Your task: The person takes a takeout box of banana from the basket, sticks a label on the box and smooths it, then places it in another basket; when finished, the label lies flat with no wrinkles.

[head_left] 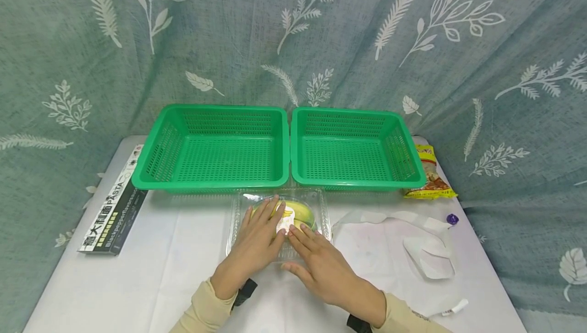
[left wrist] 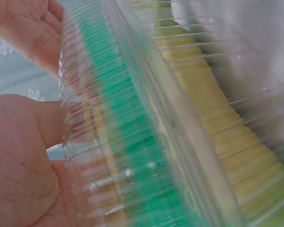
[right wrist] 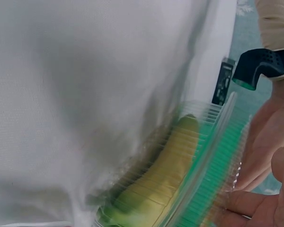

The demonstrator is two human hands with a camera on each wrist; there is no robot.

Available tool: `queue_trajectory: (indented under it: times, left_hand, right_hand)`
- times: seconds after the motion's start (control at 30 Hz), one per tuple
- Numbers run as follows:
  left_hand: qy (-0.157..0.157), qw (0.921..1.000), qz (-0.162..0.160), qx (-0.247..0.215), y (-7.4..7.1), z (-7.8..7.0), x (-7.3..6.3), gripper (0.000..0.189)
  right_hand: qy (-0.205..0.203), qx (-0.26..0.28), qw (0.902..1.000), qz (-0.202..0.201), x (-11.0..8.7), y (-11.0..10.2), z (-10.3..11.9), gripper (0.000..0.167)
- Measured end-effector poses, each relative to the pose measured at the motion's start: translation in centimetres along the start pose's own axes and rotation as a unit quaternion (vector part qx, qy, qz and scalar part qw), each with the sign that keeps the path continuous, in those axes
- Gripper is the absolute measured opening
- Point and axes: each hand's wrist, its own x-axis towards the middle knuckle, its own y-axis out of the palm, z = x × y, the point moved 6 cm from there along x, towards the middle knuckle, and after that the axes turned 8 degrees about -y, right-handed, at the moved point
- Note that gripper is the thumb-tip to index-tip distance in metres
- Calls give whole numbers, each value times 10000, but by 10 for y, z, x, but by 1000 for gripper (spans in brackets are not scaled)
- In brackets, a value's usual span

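Observation:
A clear plastic clamshell box (head_left: pixel 233 233) lies closed on the table, holding yellow-green bananas (head_left: pixel 301 213). On its lid sits a white label (head_left: pixel 285 217) with a banana picture. My left hand (head_left: pixel 257 239) rests on the lid, its fairly straight fingers over the label's left side. With extended fingertips, my right hand (head_left: pixel 326 268) touches the label's lower edge, its thumb held apart. The left wrist view shows the box's ribbed side close up, with the bananas (left wrist: pixel 203 94) behind it. In the right wrist view, the bananas (right wrist: pixel 156 179) are blurred through the plastic.
Behind the box stand two green baskets (head_left: pixel 211 186) (head_left: pixel 357 185) side by side. A pasta box (head_left: pixel 112 211) lies at the left, a yellow snack bag (head_left: pixel 431 180) at the right. Curled white paper strip (head_left: pixel 431 261), a purple ball (head_left: pixel 452 219) and a white marker (head_left: pixel 455 307) lie right.

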Motion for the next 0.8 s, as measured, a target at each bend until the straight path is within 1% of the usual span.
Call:
queue_trajectory:
  times: [0.2,0.27,0.33,0.4,0.47,0.5,0.57,0.6,0.67,0.73,0.8]
  left_hand:
    - [-15,10000,-24,23,-2,0,-1,58]
    - [-18,10000,-75,-29,-4,1,-3,59]
    - [-55,9996,-194,-172,-9,5,-5,61]
    - [-155,9983,-392,-402,-15,11,-8,62]
    - [-324,9950,-636,-695,-22,22,-12,63]
    - [-413,9930,-741,-823,-25,28,-14,63]
    - [-656,9884,-875,-1055,-29,42,-19,63]
    - [-789,9862,-890,-1155,-30,49,-21,62]
    - [-1053,9828,-810,-1282,-29,62,-24,63]
    - [-1265,9796,-662,-1413,-28,71,-27,64]
    - [-1414,9768,-481,-1536,-26,77,-27,67]
  right_hand:
    - [7,17,10000,-38,0,-2,2,70]
    - [31,303,9995,-121,-1,-6,2,65]
    - [116,674,9970,-365,-2,-13,-2,60]
    - [329,1070,9909,-744,-3,-23,-11,56]
    - [678,1327,9825,-1118,-5,-31,-25,55]
    - [871,1402,9782,-1258,-6,-33,-33,58]
    - [1290,1565,9696,-1367,-8,-34,-48,68]
    - [1478,1661,9654,-1364,-9,-32,-54,73]
    - [1761,1866,9583,-1259,-10,-26,-63,82]
    - [1928,2132,9507,-1159,-10,-20,-70,88]
    - [1979,2367,9442,-1152,-9,-15,-73,90]
